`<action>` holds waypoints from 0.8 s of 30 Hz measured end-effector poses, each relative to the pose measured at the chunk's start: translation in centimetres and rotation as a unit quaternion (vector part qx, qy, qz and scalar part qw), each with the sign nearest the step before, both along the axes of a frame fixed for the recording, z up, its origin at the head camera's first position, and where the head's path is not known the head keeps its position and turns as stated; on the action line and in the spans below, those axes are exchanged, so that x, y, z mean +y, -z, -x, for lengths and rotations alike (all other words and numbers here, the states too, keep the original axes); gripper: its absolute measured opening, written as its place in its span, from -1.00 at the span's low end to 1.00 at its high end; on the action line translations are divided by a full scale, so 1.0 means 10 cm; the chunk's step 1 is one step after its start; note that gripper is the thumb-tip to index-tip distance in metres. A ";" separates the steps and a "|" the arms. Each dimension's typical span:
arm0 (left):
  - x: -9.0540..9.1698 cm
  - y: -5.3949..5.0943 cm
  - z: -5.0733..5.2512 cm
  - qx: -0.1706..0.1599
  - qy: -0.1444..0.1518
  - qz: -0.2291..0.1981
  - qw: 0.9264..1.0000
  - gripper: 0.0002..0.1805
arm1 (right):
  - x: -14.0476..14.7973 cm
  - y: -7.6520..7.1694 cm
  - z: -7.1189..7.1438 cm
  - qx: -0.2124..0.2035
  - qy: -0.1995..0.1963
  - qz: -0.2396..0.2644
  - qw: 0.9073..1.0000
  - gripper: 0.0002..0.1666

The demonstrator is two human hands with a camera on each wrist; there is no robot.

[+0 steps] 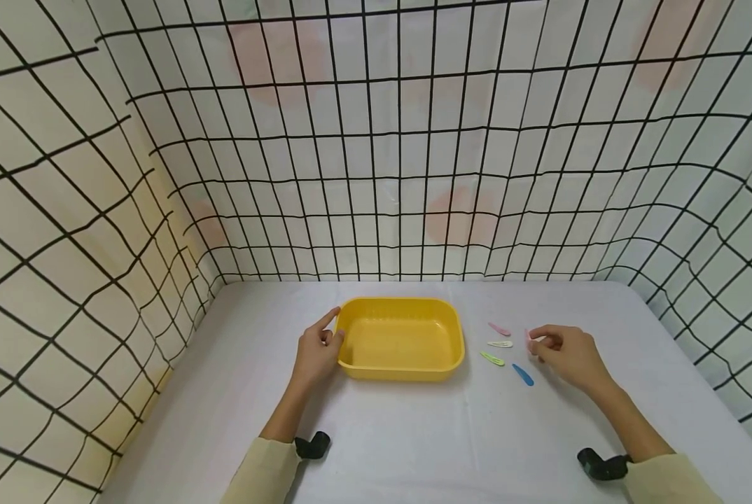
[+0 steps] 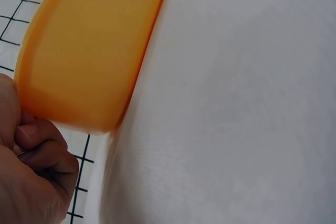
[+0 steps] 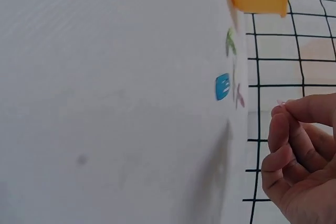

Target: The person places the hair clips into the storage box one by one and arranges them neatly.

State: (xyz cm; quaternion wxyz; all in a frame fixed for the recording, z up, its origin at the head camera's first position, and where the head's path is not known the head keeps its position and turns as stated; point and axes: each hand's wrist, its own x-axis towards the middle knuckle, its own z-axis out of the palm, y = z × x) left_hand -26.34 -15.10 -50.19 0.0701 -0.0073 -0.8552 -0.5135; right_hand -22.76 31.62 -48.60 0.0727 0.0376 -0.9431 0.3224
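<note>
A yellow plastic tray [image 1: 401,374] stands on the white table in the head view. At its left end my left hand [image 1: 317,353] holds the rim with thumb and index finger, the other fingers curled; the left wrist view shows this hand [image 2: 39,161] against the tray's corner. To the tray's right, my right hand [image 1: 568,355] pinches a pink hair clip [image 1: 528,339] between thumb and fingertips, just above the table. Left of that hand lie a pink hair clip [image 1: 498,329], a white hair clip [image 1: 500,344], a green hair clip [image 1: 492,359] and a blue hair clip [image 1: 523,374].
A black wire grid [image 1: 382,175] over white cloth rises behind the table and along both sides. The white tablecloth [image 1: 426,441] spreads in front of the tray. A black wrist camera [image 1: 313,445] sits on the left wrist, another camera [image 1: 603,465] on the right.
</note>
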 end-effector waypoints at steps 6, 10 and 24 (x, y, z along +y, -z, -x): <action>0.01 0.00 -0.01 0.006 -0.006 -0.005 1.000 -0.43 | -0.06 -0.11 0.03 0.006 -0.013 0.030 0.999 -0.67; 0.02 0.00 -0.02 0.009 -0.006 -0.010 1.000 -0.43 | -0.14 -0.17 0.05 0.006 -0.017 0.051 0.999 -0.66; 0.03 -0.01 -0.02 0.015 -0.006 -0.005 1.000 -0.43 | -0.54 -0.33 0.16 -0.002 -0.040 0.114 0.993 -0.70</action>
